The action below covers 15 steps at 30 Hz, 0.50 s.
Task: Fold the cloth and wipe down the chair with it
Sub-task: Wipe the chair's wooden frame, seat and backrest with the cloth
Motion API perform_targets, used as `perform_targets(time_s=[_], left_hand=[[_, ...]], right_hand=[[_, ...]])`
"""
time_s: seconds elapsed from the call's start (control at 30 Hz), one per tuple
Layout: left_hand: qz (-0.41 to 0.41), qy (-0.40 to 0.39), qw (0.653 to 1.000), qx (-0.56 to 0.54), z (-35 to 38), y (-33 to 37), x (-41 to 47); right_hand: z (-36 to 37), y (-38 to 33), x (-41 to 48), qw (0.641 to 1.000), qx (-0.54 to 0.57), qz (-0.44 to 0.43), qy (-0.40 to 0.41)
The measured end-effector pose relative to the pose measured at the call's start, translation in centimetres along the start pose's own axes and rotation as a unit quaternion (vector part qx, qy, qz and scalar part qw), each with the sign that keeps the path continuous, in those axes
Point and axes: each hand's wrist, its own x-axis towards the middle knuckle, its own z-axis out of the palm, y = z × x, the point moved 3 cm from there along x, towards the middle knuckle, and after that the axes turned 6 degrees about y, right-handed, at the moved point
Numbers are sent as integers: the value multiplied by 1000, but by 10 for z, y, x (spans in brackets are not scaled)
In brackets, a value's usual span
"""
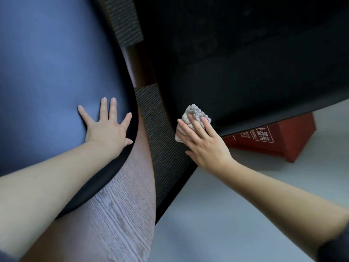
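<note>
— Flooring (120,214) of pale wood grain lay nearest. And the left hand (105,129)?
— Spread flat, fingers straight, on the chair (47,72): smooth blue seat, black rim.
— The cloth (194,112)?
— Grey, crumpled, pressed under the right hand (205,144)'s flat fingers against a dark panel (245,72), beside ribbed carpet (164,148).
— Any writing?
— White Chinese characters on a red box (294,137) beyond; I couldn't read them.

We see a small, bunched pale-grey cloth (194,115) against a black surface, right of the black-rimmed blue padded chair (47,72).
</note>
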Motion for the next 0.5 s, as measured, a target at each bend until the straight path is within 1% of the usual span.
perform_targets(time_s=[0.1, 0.17, 0.23, 0.3, 0.4, 0.43, 0.47, 0.5], left_hand=[[4, -14, 1000, -4, 1, -1, 1], [5, -13, 1000, -6, 5, -1, 1], [3, -11, 1000, -7, 6, 0, 1], [0, -15, 1000, -11, 6, 0, 2], [1, -15, 1000, -15, 5, 0, 3], [1, -15, 1000, -16, 5, 0, 2], [1, -16, 1000, -17, 5, 0, 2], [2, -18, 1000, -18, 4, 0, 2]], right_hand=[[-2, -2, -16, 999, 16, 35, 26], [-5, 4, -30, 995, 29, 76, 57], [-10, 18, -45, 984, 49, 141, 93], [-14, 36, -58, 967, 53, 220, 121], [-16, 41, -61, 934, 57, 326, 133], [-14, 34, -57, 929, 67, 337, 134], [-11, 24, -52, 932, 79, 328, 133], [-7, 13, -46, 940, 89, 301, 130]])
